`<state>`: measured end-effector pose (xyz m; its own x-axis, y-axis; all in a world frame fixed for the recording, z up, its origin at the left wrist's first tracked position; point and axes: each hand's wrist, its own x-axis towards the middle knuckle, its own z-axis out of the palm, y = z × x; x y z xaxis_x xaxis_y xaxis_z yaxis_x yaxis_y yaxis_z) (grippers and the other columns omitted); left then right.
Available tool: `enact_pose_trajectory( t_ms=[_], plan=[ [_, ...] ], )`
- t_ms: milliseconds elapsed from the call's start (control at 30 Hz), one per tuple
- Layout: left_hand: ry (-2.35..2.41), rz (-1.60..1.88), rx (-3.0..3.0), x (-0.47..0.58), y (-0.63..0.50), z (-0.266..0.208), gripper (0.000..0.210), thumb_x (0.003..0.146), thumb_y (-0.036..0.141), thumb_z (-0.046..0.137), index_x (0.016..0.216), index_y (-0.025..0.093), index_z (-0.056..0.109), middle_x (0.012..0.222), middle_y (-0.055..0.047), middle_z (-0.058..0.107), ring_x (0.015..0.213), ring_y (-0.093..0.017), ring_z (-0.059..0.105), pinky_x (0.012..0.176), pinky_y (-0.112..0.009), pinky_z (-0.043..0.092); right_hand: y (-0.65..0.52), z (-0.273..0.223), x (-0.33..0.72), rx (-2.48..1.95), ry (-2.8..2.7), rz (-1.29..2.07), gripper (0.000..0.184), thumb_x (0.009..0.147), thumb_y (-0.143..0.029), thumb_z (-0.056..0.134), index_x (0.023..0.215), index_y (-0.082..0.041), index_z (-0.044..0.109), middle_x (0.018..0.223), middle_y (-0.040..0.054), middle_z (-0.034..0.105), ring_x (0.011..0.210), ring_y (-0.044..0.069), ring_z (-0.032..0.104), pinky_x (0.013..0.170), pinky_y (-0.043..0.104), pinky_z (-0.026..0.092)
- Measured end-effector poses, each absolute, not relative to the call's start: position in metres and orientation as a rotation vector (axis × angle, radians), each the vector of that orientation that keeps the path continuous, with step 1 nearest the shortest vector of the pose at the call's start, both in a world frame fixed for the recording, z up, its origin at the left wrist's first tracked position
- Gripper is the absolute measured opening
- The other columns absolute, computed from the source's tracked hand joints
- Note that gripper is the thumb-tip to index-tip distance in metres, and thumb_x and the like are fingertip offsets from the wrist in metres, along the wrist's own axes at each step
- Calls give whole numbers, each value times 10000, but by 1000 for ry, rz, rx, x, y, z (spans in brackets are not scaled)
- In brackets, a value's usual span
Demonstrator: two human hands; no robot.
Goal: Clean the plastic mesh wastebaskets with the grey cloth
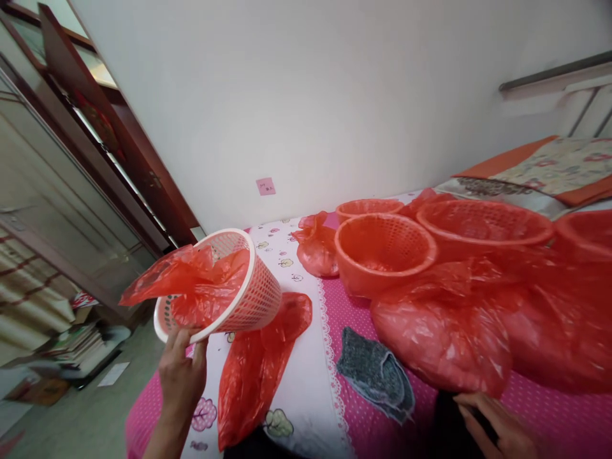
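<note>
My left hand point(182, 370) is closed on the rim of a white plastic basket point(268, 290), tilted with its mouth toward the left. A crumpled red plastic bag point(210, 287) lies inside the basket and hangs out over its edge. Beneath the basket, another red plastic bag point(258, 370) is spread on the bed. At the lower right, my right hand point(497, 424) rests by a dark patch of cloth with thumb and forefinger apart, and I see nothing held in it. A folded grey-blue cloth point(375, 373) lies between my hands.
Several baskets covered in red bags, among them a round basket point(387, 248), stand to the right. Full-looking red bags point(444, 331) lie before them on the pink bedsheet point(344, 306). A white wall point(310, 115) rises behind; books point(76, 341) sit low at the left.
</note>
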<state>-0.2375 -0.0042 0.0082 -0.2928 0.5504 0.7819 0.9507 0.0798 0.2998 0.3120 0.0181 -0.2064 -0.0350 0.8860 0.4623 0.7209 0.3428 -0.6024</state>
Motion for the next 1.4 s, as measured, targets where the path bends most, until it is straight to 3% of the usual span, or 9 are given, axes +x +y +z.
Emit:
enact_pose_trajectory(
  t_ms=[167, 333, 667, 933, 1067, 1167, 1267, 1400],
  plan=[
    [-1824, -1086, -1514, -196, -57, 20, 154, 913, 393, 529, 820, 290, 596, 836, -43, 646, 824, -250, 646, 763, -387, 527, 18, -208, 314, -1373, -1832, 209, 220, 908, -407, 536, 942, -256, 692, 912, 58, 763, 816, 247, 741, 737, 351, 609],
    [-1830, -1118, -1597, -174, -82, 20, 128, 892, 381, 543, 864, 330, 657, 886, -44, 695, 848, -261, 666, 766, -404, 553, 15, -199, 308, -1373, -1855, 178, 220, 915, -380, 510, 930, -247, 685, 904, 64, 762, 813, 247, 740, 757, 379, 603],
    [-2054, -1081, -2068, -130, -28, -35, 115, 876, 374, 549, 844, 284, 613, 900, -67, 680, 904, -279, 673, 820, -414, 555, 12, -200, 306, -1343, -1846, 169, 218, 944, -374, 492, 956, -243, 665, 922, 68, 747, 851, 247, 726, 784, 397, 581],
    [-2090, -1016, -2191, -80, -2, -35, 176, 906, 235, 512, 1058, 265, 594, 1290, -126, 591, 1122, -284, 649, 943, -438, 534, 13, -200, 306, -1368, -1819, 227, 215, 936, -365, 487, 940, -241, 663, 923, 57, 745, 856, 237, 723, 784, 383, 585],
    [-2083, -1214, -2039, -76, -20, -45, 393, 915, 316, 565, 1308, 320, 561, 1542, -126, 424, 1307, -334, 563, 1002, -504, 534, 13, -198, 305, -1346, -1809, 231, 214, 942, -367, 482, 923, -238, 652, 918, 65, 743, 854, 233, 723, 787, 374, 589],
    [-2044, -1334, -1883, -76, -35, -49, 510, 910, 302, 563, 1412, 368, 508, 1613, -104, 337, 1400, -356, 479, 1029, -541, 527, 14, -197, 305, -1346, -1813, 220, 213, 945, -355, 474, 918, -238, 650, 907, 66, 742, 845, 228, 721, 775, 367, 587],
    [-1941, -1364, -1772, -78, -43, -42, 466, 932, 251, 498, 1390, 334, 525, 1537, -120, 436, 1384, -326, 497, 1053, -537, 512, 16, -200, 305, -1349, -1836, 225, 209, 943, -349, 480, 943, -240, 659, 922, 69, 740, 852, 230, 716, 782, 374, 580],
    [-1848, -1356, -1778, -86, -36, -21, 315, 956, 272, 506, 1256, 253, 601, 1259, -116, 646, 1253, -278, 585, 1090, -527, 474, 19, -211, 308, -1330, -1849, 246, 215, 947, -367, 488, 963, -238, 660, 947, 82, 734, 882, 246, 707, 813, 399, 571]
  ],
)
